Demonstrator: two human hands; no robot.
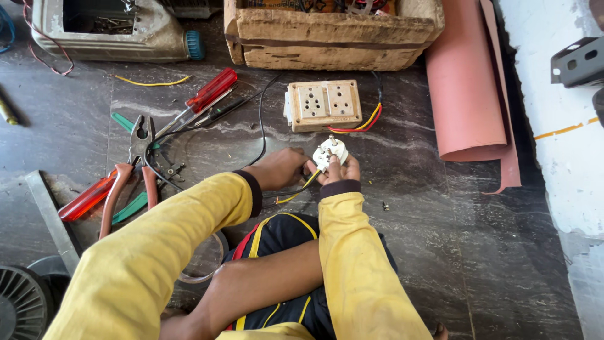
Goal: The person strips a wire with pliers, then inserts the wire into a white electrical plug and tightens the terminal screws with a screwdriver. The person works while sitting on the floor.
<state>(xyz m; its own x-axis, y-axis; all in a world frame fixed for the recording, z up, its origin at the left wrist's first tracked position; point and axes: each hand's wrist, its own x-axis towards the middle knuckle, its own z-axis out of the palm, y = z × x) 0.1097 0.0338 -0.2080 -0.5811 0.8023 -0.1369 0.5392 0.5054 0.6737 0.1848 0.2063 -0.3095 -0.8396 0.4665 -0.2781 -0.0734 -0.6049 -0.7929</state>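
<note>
On a dark veined stone floor (440, 208), both hands pinch a round white three-pin plug (331, 152), left hand (281, 168) beside it, right hand (343, 170) beneath, near a cream socket box (323, 104) before a worn wooden crate (333, 38), with red-handled pliers (126, 176) at left.

My right hand (343, 169) covers the near half of the white plug (331, 151); its wire ends unreadable. Left fingertips hidden behind the left hand (280, 169). Wooden crate (333, 38) cut off far edge; ribbed fan disc (22, 302) cut off near-left corner
</note>
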